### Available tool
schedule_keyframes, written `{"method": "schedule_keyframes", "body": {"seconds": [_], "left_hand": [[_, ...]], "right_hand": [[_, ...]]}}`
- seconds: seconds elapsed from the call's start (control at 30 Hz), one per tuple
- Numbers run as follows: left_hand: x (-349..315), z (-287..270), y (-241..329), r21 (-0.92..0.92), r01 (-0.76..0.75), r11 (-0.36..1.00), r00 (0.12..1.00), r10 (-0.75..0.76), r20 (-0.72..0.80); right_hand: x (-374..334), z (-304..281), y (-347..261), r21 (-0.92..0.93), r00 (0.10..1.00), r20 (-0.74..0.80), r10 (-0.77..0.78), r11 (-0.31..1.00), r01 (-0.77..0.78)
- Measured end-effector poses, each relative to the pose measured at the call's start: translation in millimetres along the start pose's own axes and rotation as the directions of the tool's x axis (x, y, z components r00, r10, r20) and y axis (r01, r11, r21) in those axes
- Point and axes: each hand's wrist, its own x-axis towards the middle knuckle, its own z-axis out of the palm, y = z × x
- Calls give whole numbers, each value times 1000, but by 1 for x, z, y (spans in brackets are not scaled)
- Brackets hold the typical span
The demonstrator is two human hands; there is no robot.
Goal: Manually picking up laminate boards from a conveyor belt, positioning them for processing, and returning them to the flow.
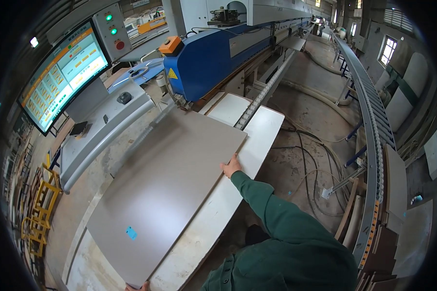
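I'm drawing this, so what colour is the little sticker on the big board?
The sticker on the board is bright blue, as the head view shows.

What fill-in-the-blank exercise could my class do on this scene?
Nearer the boxy blue machine, fingers of the ____ hand touch the flat beige rectangular panel.
The small rectangular sticker on that panel is ____.
Two round lights on the grey control box glow ____.
Missing words: right; blue; green.

Panel [165, 189] smooth, satin sheen; sleeve [276, 208] matt cloth.
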Motion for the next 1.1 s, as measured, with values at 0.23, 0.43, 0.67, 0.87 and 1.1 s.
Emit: {"method": "schedule_keyframes", "body": {"seconds": [0.23, 0.43, 0.67, 0.87, 1.1], "left_hand": [[1, 10, 5, -91, -40, 995, 996, 47, 76], [-11, 6, 44, -88, -49, 995, 998, 53, 45], [-23, 3, 79, -59, -4, 998, 998, 8, 66], [-35, 28, 123, -55, -33, 998, 996, 37, 79], [-53, 31, 161, -38, -21, 999, 998, 23, 65]], "right_hand": [[21, -16, 2, 66, 944, 251, 212, 970, -236], [56, -5, 31, 92, 934, 264, 239, 958, -272], [82, 4, 55, 181, 925, 290, 245, 935, -304], [134, -8, 94, 185, 941, 226, 252, 937, -295], [171, -25, 89, 209, 932, 244, 267, 924, -320]]}}
